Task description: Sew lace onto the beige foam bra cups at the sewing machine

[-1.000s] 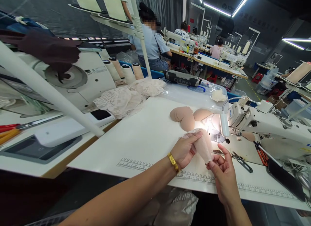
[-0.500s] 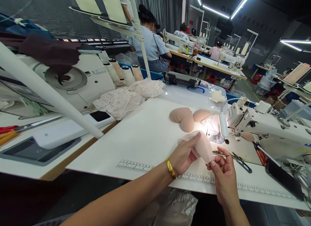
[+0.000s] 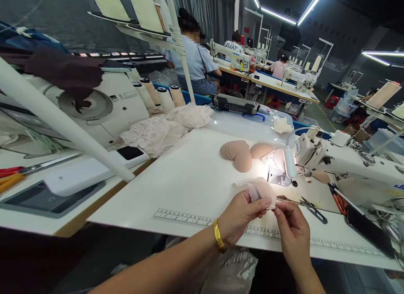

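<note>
A pale beige bra cup [image 3: 265, 188] with thin sheer fabric along its left side is held above the table in front of the sewing machine [image 3: 347, 159]. My left hand [image 3: 241, 214], with a gold bracelet at the wrist, pinches its lower edge between thumb and fingers. At the cup's lower right corner, the thumb and fingertips of my right hand [image 3: 293, 231] are closed on the edge. Several beige foam cups [image 3: 242, 157] lie overlapped on the table beyond. Black thread snips [image 3: 314, 210] rest right of the held cup.
Under the lit lamp [image 3: 289, 162] is the needle plate [image 3: 279, 177]. A printed ruler [image 3: 179, 218] runs along the front edge. Lace fabric [image 3: 154, 134] is heaped at the left, by thread cones [image 3: 166, 100]. A dark phone [image 3: 369, 233] and orange-handled scissors [image 3: 337, 199] lie right. Co-workers sit behind.
My left hand has moved lower and toward the right hand, its thumb now at the cup's lower edge. The cup is tipped lower, and my right fingers have closed in.
</note>
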Available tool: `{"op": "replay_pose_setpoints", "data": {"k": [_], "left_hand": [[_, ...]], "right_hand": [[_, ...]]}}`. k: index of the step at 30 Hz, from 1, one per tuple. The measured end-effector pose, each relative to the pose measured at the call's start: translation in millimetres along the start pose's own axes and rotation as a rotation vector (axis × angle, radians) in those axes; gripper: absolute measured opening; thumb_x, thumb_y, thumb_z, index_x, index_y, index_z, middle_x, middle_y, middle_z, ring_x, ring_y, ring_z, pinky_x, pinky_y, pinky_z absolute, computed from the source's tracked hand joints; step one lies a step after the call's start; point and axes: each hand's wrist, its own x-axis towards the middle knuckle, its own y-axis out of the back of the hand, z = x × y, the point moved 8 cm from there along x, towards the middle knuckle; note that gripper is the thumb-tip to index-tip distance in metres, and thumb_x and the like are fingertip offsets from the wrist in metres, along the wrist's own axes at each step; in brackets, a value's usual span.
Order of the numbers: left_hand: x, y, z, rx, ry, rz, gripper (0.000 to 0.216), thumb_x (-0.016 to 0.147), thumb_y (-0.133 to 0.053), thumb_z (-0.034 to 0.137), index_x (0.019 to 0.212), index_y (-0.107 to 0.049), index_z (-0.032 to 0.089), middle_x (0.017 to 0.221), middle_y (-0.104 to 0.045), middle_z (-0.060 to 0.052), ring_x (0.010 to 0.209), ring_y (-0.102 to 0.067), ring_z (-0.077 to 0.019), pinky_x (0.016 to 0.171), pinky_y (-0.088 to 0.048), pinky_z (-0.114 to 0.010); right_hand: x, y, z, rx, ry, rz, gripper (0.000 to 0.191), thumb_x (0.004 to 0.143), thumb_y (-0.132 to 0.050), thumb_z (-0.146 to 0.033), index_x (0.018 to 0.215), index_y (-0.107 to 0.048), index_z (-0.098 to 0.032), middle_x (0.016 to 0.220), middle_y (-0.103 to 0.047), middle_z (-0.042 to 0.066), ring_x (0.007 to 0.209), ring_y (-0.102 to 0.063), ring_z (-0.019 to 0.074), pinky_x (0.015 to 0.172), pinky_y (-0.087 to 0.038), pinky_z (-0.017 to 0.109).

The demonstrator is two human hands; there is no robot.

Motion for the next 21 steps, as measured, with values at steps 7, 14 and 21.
{"op": "replay_pose_setpoints", "data": {"k": [7, 14, 21], "left_hand": [[-5, -2, 2, 0.063, -0.047, -0.044, 0.036, 0.064, -0.092, 0.037, 0.076, -0.065, 0.015, 0.073, -0.061, 0.0, 0.067, -0.051, -0.011, 0.064, -0.043, -0.024], [-11, -8, 8, 0.136, -0.078, -0.08, 0.037, 0.064, -0.091, 0.037, 0.069, -0.06, 0.016, 0.064, -0.057, 0.002, 0.06, -0.049, -0.01, 0.06, -0.039, -0.023], [-14, -10, 7, 0.25, -0.047, -0.127, 0.04, 0.069, -0.085, 0.044, 0.074, -0.058, 0.015, 0.067, -0.057, 0.002, 0.066, -0.05, -0.0117, 0.063, -0.04, -0.024]], "right_hand": [[-1, 1, -21, -0.189, 0.178, -0.009, 0.01, 0.096, -0.062, -0.023, 0.099, -0.071, -0.027, 0.096, -0.069, 0.003, 0.093, -0.064, 0.0215, 0.085, -0.049, 0.035], [-3, -2, -25, -0.25, 0.19, -0.001, 0.009, 0.099, -0.055, -0.023, 0.095, -0.063, -0.026, 0.089, -0.062, 0.002, 0.085, -0.059, 0.0201, 0.079, -0.046, 0.032], [-3, -8, -29, -0.304, 0.237, -0.02, 0.01, 0.104, -0.044, -0.024, 0.101, -0.053, -0.024, 0.092, -0.054, 0.001, 0.084, -0.054, 0.0188, 0.078, -0.045, 0.032]]}}
